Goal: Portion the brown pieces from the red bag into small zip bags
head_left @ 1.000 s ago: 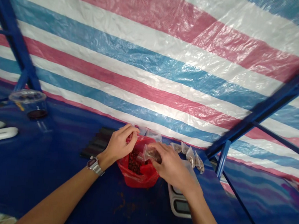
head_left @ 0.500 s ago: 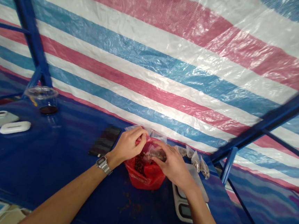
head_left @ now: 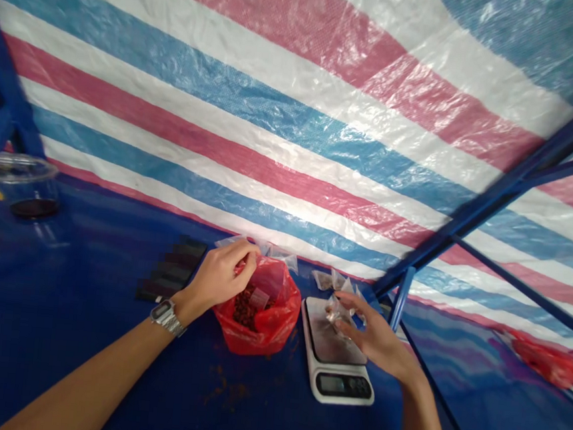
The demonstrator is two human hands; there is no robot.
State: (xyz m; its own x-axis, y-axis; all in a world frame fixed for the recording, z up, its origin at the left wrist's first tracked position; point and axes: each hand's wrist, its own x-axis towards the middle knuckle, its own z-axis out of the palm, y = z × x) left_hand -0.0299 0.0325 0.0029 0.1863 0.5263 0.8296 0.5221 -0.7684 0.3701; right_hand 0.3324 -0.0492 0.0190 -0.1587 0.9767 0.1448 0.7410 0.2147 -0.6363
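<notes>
My left hand (head_left: 221,273) is closed at the left rim of a red plastic bag (head_left: 271,331), fingers curled in at its edge. Dark reddish-brown dried bits (head_left: 245,310) and a small pale piece lie inside the open bag. Between the thumb and fingers of my right hand (head_left: 376,333) is a small clear plastic bag (head_left: 337,308), held over the plate of a white kitchen scale (head_left: 328,346). Its contents are hard to make out. The scale's display faces me, its digits unreadable. Several small filled clear bags (head_left: 323,280) lie just behind the scale.
A dark flat object (head_left: 174,269), blurred, lies left of the red bag. Farther left stands a clear plastic cup (head_left: 35,186) with dark liquid. Brown crumbs (head_left: 224,387) are scattered on the blue table (head_left: 162,378). Blue metal bars (head_left: 459,217) and striped sheeting stand behind.
My right hand has moved right, out of the red bag's mouth to above the scale, carrying the small clear bag. My left hand stays at the red bag. The view has shifted right.
</notes>
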